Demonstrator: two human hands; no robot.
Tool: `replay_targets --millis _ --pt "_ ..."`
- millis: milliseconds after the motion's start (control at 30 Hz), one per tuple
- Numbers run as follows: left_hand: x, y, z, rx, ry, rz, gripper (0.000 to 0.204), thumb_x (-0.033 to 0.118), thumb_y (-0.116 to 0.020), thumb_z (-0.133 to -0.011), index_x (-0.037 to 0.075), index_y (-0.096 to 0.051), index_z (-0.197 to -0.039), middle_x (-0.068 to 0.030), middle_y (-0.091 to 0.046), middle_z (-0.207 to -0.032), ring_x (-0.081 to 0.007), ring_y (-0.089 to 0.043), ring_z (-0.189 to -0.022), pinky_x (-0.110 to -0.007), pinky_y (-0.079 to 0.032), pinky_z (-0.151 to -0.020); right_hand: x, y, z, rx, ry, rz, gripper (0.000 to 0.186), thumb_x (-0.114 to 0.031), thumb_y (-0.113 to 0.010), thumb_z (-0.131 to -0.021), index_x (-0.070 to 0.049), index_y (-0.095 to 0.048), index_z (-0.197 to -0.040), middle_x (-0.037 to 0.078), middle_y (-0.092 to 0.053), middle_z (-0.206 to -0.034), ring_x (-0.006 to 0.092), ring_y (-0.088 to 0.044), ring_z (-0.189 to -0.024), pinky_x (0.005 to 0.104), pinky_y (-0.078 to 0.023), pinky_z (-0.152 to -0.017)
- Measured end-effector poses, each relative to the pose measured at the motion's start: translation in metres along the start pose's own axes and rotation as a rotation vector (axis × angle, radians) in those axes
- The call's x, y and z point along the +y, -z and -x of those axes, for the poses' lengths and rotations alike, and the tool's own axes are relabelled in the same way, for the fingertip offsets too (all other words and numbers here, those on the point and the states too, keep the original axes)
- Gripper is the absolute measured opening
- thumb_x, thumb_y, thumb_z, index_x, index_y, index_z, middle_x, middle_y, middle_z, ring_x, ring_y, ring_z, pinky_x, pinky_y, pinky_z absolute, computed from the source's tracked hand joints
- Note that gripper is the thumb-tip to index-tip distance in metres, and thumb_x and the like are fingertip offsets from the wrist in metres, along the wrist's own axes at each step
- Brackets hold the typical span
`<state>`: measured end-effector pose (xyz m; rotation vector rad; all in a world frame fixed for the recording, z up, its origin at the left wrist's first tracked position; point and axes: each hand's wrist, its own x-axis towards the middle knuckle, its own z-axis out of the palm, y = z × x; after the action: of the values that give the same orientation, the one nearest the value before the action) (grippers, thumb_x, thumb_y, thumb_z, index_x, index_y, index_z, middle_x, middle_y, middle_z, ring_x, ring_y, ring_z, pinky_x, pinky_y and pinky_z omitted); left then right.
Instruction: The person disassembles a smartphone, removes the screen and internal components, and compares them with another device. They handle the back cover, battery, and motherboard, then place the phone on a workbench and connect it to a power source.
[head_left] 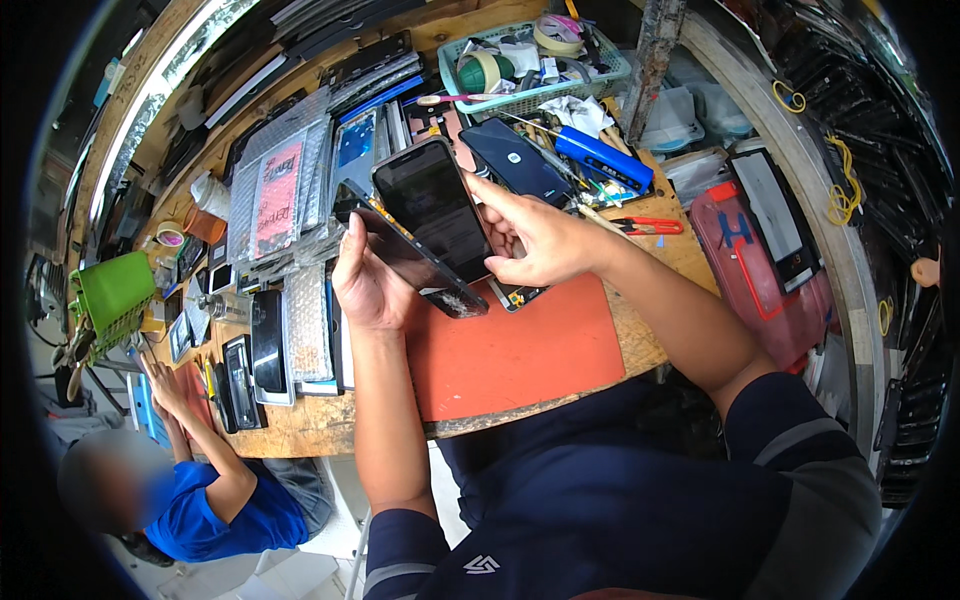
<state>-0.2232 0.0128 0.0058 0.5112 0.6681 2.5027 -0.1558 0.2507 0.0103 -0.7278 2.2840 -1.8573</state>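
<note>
Hiding part of the left hand, a dark panel tilts.

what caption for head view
Left hand and right hand hold black rectangular phone and glossy dark panel over orange mat

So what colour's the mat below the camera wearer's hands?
The mat is orange-red; best seen in the head view.

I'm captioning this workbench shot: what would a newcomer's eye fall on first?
Probably the dark phone screen at centre, with the right hand at its right edge and the left hand holding a second dark panel just below. Next, the orange-red mat beneath, then the bright blue tool at upper right and the green basket at far left.
</note>
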Motion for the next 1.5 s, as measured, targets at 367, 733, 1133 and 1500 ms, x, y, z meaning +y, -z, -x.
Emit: replay_targets --millis 367,733,1133,1500 --pt "-0.013 0.002 -0.002 0.176 -0.015 0.042 0.019 0.018 -0.063 -0.106 0.006 -0.071 -0.118 -0.0043 -0.076 -0.113 -0.0172 -0.07 -0.109 -0.038 -0.052 -0.104 0.0 -0.023 -0.008 0.151 0.078 -0.82 0.093 -0.002 -0.048 -0.083 -0.006 -0.011 -0.168 0.011 -0.044 -0.157 0.0181 -0.051 -0.138 0.0322 -0.047 -0.109" --pt "0.01 -0.001 0.003 0.077 -0.115 -0.065 0.037 0.037 -0.047 -0.113 0.006 -0.067 -0.12 -0.011 -0.068 -0.122 -0.028 -0.061 -0.119 -0.045 -0.049 -0.106 -0.002 -0.006 -0.007 0.263 -0.097 -0.869 0.044 -0.02 -0.052 -0.103 -0.008 -0.045 -0.144 0.008 -0.068 -0.123 0.0167 -0.073 -0.097 0.0311 -0.061 -0.067" --pt "-0.011 -0.027 0.004 0.136 -0.012 -0.273 0.046 0.043 -0.05 -0.111 0.001 -0.061 -0.124 -0.0126 -0.068 -0.117 -0.0224 -0.068 -0.102 -0.039 -0.058 -0.092 -0.001 -0.019 -0.012 0.403 -0.067 -0.644 0.044 -0.005 -0.067 -0.097 0.0 -0.052 -0.138 0.008 -0.069 -0.121 0.0141 -0.067 -0.109 0.0318 -0.056 -0.096" --pt "0.002 -0.002 0.002 0.033 -0.072 -0.14 0.045 0.042 -0.042 -0.113 0.006 -0.066 -0.125 -0.0188 -0.058 -0.144 -0.0239 -0.06 -0.123 -0.037 -0.051 -0.1 -0.006 -0.012 -0.009 0.244 -0.013 -0.757 0.064 0.001 -0.054 -0.086 0.001 -0.044 -0.149 0.012 -0.065 -0.127 0.0157 -0.067 -0.112 0.0326 -0.057 -0.097"
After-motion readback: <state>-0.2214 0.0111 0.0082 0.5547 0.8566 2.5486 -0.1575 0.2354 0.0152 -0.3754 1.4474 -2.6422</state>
